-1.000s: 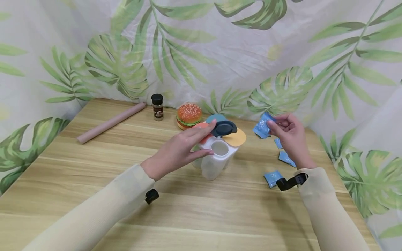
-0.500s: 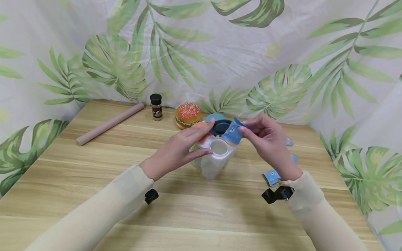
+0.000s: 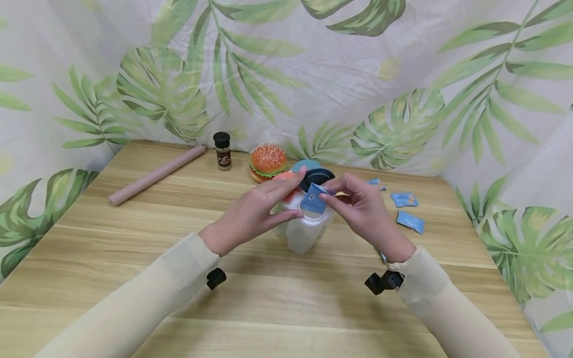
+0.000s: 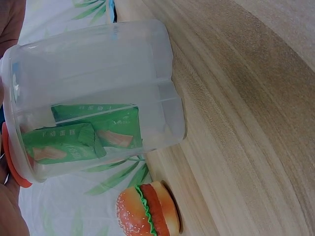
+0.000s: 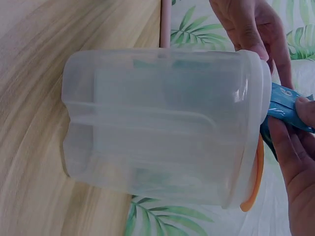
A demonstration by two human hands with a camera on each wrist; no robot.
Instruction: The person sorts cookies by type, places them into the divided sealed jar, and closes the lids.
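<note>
In the head view, a clear plastic storage container with a white top stands upright on the wooden table. Its dark flip lid is raised, beside an orange-red lid and a blue one. My left hand rests on the top with straight fingers, index finger by the raised lid and thumb at the opening's rim. Between thumb and fingers, my right hand pinches a small blue snack packet right over the opening. Through the wall, the left wrist view shows green snack packets inside. A yellow-orange lid shows in the right wrist view.
Several blue packets lie on the table to the right. Behind the container sits a toy hamburger, with a black-capped seasoning bottle to its left. A pink rod lies farther left. A leaf-print cloth hangs behind the table.
My right hand has carried the blue packet leftward from the table's right side to the container's opening. My left hand has stayed on the container's top.
</note>
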